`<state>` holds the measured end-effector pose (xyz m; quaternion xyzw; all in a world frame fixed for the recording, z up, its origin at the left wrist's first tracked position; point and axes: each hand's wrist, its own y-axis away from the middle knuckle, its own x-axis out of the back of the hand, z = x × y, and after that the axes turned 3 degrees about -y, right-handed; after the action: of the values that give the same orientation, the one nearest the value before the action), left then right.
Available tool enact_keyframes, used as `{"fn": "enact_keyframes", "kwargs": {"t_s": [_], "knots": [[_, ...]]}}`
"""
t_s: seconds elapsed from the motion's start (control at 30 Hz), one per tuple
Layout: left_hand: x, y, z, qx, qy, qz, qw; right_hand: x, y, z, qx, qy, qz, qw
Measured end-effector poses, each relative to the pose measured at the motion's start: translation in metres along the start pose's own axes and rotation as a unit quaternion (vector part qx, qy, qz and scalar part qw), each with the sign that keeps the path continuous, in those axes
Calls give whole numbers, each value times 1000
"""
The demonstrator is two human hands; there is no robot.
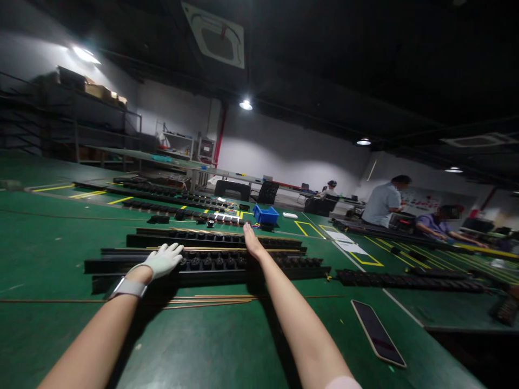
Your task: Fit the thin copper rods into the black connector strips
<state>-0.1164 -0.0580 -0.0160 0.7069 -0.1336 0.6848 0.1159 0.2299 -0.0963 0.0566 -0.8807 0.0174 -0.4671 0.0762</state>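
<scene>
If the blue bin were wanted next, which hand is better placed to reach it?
Probably the right hand: it is nearer the blue bin, while the gloved left hand is farther to the left, at the black rails.

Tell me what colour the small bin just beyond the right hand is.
The bin is blue, as the head view, the only one, shows.

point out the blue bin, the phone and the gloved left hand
blue bin (266, 216): head view, on its outer wall
phone (378, 333): head view, on its dark screen
gloved left hand (162, 261): head view, on the back of the hand
</scene>
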Motion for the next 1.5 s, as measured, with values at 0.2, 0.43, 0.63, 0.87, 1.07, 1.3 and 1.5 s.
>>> {"fn": "enact_keyframes", "kwargs": {"t_s": [0.2, 0.43, 0.63, 0.87, 1.07, 1.3, 1.5], "knots": [[0, -2, 0, 17, -3, -19, 1000, -32, 25, 9, 45, 109, -99, 988], [-1, -2, -2, 5, 0, -5, 1000, -37, 19, 9, 54, 148, -133, 978], [-6, -5, -5, -1, 6, 2, 1000, -5, 16, 32, -9, 71, -36, 997], [-18, -13, -14, -8, 29, 11, 999, -8, 37, 67, 3, 138, -69, 988], [-19, -15, -16, -21, -11, 3, 1000, -10, 36, 69, 13, 163, -90, 982], [-23, -21, -21, -29, -10, 9, 999, 5, 38, 80, 2, 149, -35, 988], [-34, -29, -29, -35, -2, 16, 999, 11, 42, 93, -27, 168, -83, 982]]}}
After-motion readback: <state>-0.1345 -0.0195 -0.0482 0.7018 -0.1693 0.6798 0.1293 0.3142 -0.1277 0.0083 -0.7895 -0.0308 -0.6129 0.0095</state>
